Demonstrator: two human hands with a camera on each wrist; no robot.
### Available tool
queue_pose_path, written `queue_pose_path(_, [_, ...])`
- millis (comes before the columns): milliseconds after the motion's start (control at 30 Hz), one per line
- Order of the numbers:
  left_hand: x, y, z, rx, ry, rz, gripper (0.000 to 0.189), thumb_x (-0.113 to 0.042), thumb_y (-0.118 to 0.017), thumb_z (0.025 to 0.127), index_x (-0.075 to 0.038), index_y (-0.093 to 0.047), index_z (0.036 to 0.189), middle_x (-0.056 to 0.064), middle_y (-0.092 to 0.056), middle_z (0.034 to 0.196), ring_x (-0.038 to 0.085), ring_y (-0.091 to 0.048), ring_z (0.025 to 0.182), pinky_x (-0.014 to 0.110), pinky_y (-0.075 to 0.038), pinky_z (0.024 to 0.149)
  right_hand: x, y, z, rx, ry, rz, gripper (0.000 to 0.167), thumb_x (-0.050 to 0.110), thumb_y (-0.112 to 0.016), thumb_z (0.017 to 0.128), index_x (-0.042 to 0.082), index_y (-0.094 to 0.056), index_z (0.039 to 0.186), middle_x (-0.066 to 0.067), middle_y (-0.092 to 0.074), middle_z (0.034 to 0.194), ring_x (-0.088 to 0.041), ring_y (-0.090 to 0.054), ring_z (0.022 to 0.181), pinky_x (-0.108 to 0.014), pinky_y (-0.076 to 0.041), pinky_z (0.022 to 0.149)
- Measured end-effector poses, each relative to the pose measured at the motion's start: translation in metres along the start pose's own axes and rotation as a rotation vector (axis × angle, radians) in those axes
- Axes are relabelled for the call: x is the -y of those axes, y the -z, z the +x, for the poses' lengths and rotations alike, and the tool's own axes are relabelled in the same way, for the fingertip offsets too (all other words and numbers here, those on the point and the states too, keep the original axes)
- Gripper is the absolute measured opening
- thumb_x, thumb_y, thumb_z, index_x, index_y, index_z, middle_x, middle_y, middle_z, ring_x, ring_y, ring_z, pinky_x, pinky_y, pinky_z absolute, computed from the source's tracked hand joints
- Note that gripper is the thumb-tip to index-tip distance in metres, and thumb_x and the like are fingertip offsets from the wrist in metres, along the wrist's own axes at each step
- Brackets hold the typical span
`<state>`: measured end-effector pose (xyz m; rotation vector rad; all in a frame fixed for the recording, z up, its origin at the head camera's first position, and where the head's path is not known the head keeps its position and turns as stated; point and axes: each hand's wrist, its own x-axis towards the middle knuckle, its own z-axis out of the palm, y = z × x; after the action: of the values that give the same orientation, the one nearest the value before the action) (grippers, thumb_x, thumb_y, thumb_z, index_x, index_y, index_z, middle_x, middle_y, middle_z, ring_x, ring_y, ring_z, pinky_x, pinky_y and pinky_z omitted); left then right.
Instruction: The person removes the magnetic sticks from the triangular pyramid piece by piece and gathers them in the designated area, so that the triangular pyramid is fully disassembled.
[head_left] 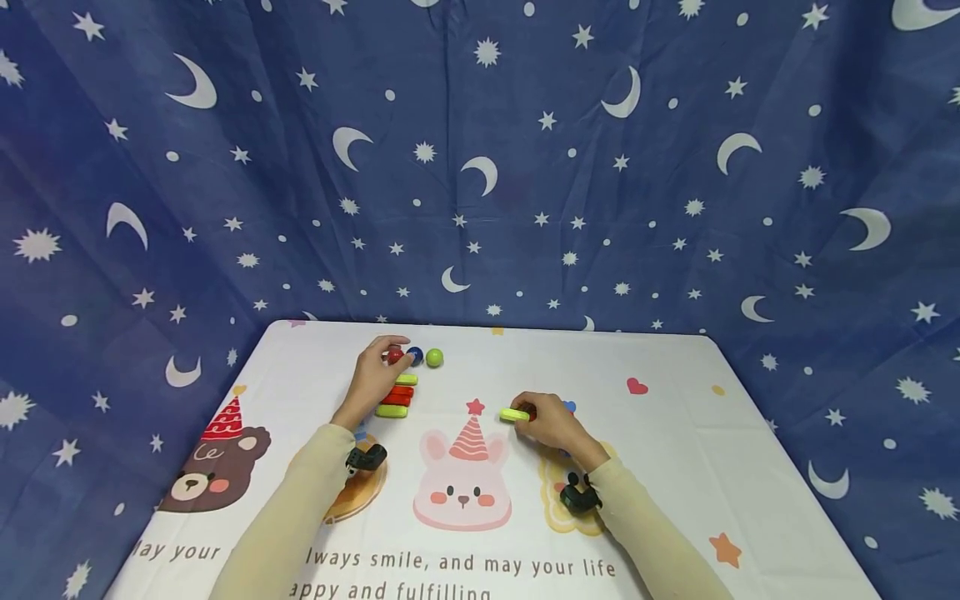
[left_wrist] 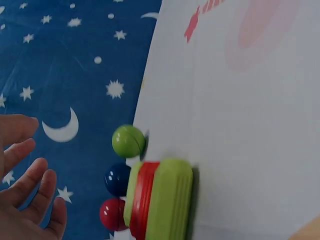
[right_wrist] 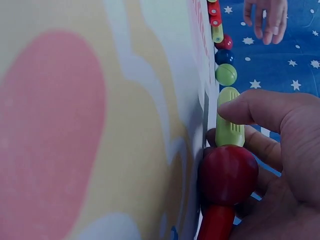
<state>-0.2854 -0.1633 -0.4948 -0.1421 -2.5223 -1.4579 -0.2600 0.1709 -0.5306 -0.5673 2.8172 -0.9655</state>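
Observation:
My right hand (head_left: 551, 421) pinches a yellow-green stick (right_wrist: 230, 120) between thumb and fingers, low over the tablecloth. Against the stick's end sits a red ball (right_wrist: 229, 175), followed by a red stick (right_wrist: 216, 223), the three in one line. On the left, my left hand (head_left: 370, 375) hovers over the small pieces, fingers relaxed and nothing held. Beneath and beside it, another red ball (left_wrist: 113, 215), a blue ball (left_wrist: 118, 179) and a green ball (left_wrist: 128, 141) form a row. Nearer me, red sticks (head_left: 397, 398) lie between yellow-green sticks (head_left: 392, 411), side by side.
A white tablecloth (head_left: 570, 358) with printed cartoon animals and lettering covers the table. Behind its far edge hangs a dark blue curtain (head_left: 517, 267) with white stars and moons. Each wrist wears a small black camera.

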Motion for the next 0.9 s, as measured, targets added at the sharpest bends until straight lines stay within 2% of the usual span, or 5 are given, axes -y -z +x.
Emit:
queue_pose_path(233, [-0.018,-0.014,-0.009,0.070,-0.094,-0.045,0.032,-0.014,-0.067,0.093,-0.004,-0.062,0.123,0.020,-0.061,0.124,0.039,-0.057,0.116,0.054,-0.045,0.101,-0.001,0.000,-0.002,-0.011,-0.024,-0.005,0.024,0.013,-0.076,0.081,0.018,-0.070,0.104,0.005,-0.068,0.094,-0.009,-0.057,0.082,-0.031,-0.050,0.081])
queue_pose_path(467, [-0.025,-0.031,-0.020,0.053,-0.193,-0.043,0.029,-0.013,-0.069,0.090,-0.005,-0.065,0.118,0.011,-0.065,0.115,0.037,-0.060,0.108,0.051,-0.048,0.095,0.001,0.002,-0.004,-0.026,-0.010,0.004,0.022,0.012,-0.076,0.081,0.018,-0.069,0.101,0.004,-0.068,0.090,-0.010,-0.056,0.078,-0.030,-0.049,0.077])
queue_pose_path(567, [-0.027,-0.039,-0.027,0.069,-0.204,-0.033,0.030,-0.013,-0.070,0.089,-0.007,-0.066,0.118,0.010,-0.065,0.116,0.032,-0.061,0.108,0.048,-0.049,0.093,0.002,0.003,-0.005,-0.018,-0.005,-0.002,0.022,0.012,-0.076,0.081,0.018,-0.068,0.101,0.005,-0.068,0.089,-0.009,-0.056,0.078,-0.029,-0.049,0.077])
queue_pose_path(667, [-0.031,-0.046,-0.032,0.119,-0.180,-0.036,0.030,-0.014,-0.070,0.089,-0.008,-0.066,0.119,0.009,-0.065,0.119,0.028,-0.061,0.111,0.047,-0.050,0.096,0.002,0.004,-0.006,-0.013,-0.002,-0.008,0.023,0.011,-0.075,0.081,0.018,-0.068,0.102,0.005,-0.068,0.090,-0.008,-0.056,0.079,-0.028,-0.049,0.077])
queue_pose_path(900, [-0.033,-0.061,-0.038,0.216,-0.153,-0.020,0.031,-0.016,-0.071,0.090,-0.007,-0.065,0.120,0.015,-0.065,0.121,0.024,-0.061,0.111,0.046,-0.049,0.099,0.003,0.003,-0.006,-0.031,0.018,0.009,0.023,0.010,-0.075,0.081,0.017,-0.068,0.101,0.004,-0.067,0.089,-0.009,-0.055,0.077,-0.025,-0.048,0.073])
